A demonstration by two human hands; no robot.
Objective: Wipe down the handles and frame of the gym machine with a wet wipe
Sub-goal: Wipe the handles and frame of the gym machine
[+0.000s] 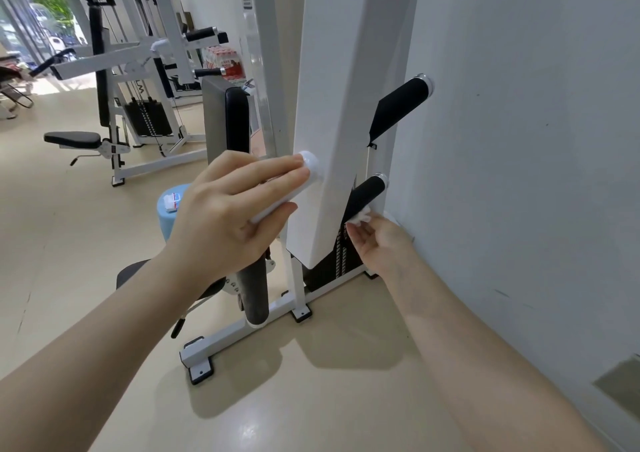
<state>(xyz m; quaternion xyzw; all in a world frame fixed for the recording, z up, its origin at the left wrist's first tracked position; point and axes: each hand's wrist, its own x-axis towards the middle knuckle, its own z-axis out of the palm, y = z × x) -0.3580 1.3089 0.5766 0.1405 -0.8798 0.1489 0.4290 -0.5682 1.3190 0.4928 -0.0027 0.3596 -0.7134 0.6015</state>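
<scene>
Wet wipe (360,216) bunched against the underside of the lower black handle (367,193), beside the wall (519,174), pinched in the fingertips of the right hand (379,243). Left hand (225,216) bracing on a white bar (294,188), fingers and thumb curled round it, next to the white frame column (332,112). Mid-task, by the look: upper black handle (403,103), column and base rails (242,333) seemingly yet to do, though no visible trace of wiped versus unwiped.

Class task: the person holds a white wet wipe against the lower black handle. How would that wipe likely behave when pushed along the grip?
The wet wipe looks bunched in the right hand, so probably floppy and light. Pressed on the lower black handle, it would likely mould round it.
</scene>
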